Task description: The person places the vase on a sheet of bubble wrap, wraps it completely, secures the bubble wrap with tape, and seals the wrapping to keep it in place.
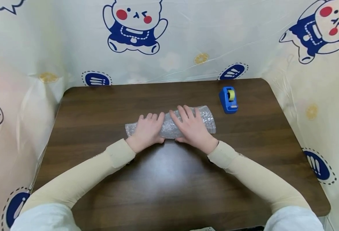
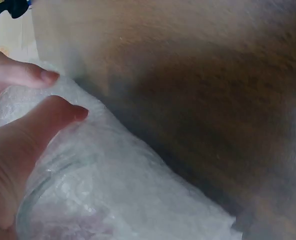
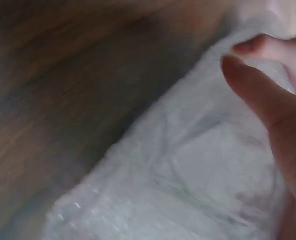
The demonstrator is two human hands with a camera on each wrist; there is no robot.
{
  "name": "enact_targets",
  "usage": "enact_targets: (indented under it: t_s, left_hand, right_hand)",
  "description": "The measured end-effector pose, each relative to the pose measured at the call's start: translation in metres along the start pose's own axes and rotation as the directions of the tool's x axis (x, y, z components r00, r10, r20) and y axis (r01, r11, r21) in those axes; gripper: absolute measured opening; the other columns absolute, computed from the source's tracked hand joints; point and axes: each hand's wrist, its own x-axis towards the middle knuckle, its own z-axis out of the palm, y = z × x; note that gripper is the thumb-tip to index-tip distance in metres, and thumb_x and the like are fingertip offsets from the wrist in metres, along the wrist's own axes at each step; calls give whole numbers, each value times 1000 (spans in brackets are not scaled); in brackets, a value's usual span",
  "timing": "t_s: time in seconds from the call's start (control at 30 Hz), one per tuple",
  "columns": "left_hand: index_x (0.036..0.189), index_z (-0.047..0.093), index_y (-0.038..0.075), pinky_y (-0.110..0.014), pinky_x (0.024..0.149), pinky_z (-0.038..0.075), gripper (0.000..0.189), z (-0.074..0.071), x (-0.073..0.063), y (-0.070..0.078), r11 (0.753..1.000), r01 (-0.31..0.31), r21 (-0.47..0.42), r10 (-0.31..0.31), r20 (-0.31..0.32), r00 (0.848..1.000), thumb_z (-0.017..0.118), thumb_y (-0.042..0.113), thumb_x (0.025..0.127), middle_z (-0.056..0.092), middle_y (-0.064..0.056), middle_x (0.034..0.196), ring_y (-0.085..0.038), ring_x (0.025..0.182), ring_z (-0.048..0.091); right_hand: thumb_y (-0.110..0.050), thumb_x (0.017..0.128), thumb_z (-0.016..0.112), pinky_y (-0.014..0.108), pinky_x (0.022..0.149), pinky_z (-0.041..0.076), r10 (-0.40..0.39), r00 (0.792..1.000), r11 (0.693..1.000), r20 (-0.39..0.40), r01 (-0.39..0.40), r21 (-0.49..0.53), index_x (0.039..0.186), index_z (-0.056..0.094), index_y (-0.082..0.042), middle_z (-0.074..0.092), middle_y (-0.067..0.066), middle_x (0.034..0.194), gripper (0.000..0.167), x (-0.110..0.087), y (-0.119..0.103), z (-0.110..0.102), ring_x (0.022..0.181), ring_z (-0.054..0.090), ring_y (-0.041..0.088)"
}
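Both hands are on the bubble wrap roll (image 1: 169, 126), which lies crosswise beneath them on the table. The left hand (image 1: 148, 131) holds its left part, fingers over the top and thumb on the near side. The right hand (image 1: 195, 129) holds the right part the same way, its fingers more widely spread. The thumbs point towards each other, with a bare stretch of wrap between the hands and an end of the roll sticking out past each. Whether anything is inside, I cannot tell.

To handle it well, both hands should press evenly and work together, so the roll stays straight and its edges line up; the thumbs can keep the near side snug, without squeezing hard.

Bare table (image 1: 169, 189) stretches nearer than the hands. Beyond the right hand and to its right, clear of the roll, stands a blue tape dispenser (image 1: 228, 104). Farthest off, behind the table, hangs a printed sheet (image 1: 183, 38).
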Motion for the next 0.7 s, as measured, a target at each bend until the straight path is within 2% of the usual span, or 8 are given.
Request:
enact_targets:
  t_s: [0.07, 0.13, 0.2, 0.33, 0.4, 0.53, 0.7]
  left_hand:
    - [136, 52, -2, -54, 87, 53, 101, -2, -1, -3, 999, 10, 42, -10, 2, 1000, 92, 57, 65, 73, -20, 108, -37, 98, 69]
    - [145, 48, -3, -60, 101, 47, 112, -2, -2, -4, 995, 25, 95, -24, -13, 1000, 91, 63, 65, 70, -24, 121, -38, 110, 67]
    - [151, 43, -4, -63, 106, 41, 119, 0, -3, -3, 989, 21, 146, -15, -42, 999, 88, 66, 66, 66, -25, 129, -39, 117, 63]
    - [153, 42, -3, -61, 103, 43, 113, 11, -9, 4, 975, -6, 221, 31, -113, 993, 83, 63, 72, 64, -23, 122, -38, 112, 60]
    - [153, 42, -4, -61, 104, 43, 113, 14, -12, 7, 970, -19, 241, 45, -102, 994, 81, 65, 73, 65, -24, 118, -39, 109, 61]
    - [154, 40, -3, -67, 105, 43, 122, 9, -11, 9, 976, -7, 217, 15, -38, 999, 85, 72, 68, 64, -27, 123, -42, 112, 63]
    - [150, 43, 1, -65, 99, 49, 111, 8, -4, 7, 983, -2, 185, 11, -47, 999, 90, 62, 70, 65, -26, 119, -42, 108, 64]
  right_hand:
    - [-68, 69, 88, 65, 99, 45, -8, 1000, 1000, -24, 7, -17, 151, 47, -10, 51, 23, 143, 109, 6, -1, 2, 131, 49, 43]
    - [-66, 70, 87, 63, 96, 47, -20, 999, 1000, -42, 19, -15, 148, 49, -9, 53, 23, 139, 104, 11, 0, 3, 127, 50, 43]
    - [-65, 70, 86, 63, 94, 48, -23, 999, 1000, -42, 22, -7, 147, 50, -9, 54, 23, 137, 101, 13, 2, 5, 125, 52, 43]
    - [-65, 70, 85, 62, 93, 48, -17, 1000, 1000, -21, 17, 22, 146, 52, -10, 55, 23, 137, 100, 14, 4, 6, 123, 53, 43]
    - [-65, 71, 85, 61, 94, 48, -18, 1000, 999, -5, 18, 38, 147, 52, -10, 55, 23, 137, 100, 15, 4, 6, 124, 53, 43]
    - [-66, 71, 84, 61, 95, 48, -15, 999, 998, 28, 13, 61, 147, 52, -10, 55, 23, 138, 100, 18, 6, 4, 125, 53, 43]
    - [-66, 70, 84, 62, 95, 49, -13, 999, 998, 35, 10, 69, 146, 54, -9, 56, 24, 138, 100, 20, 11, 1, 124, 55, 44]
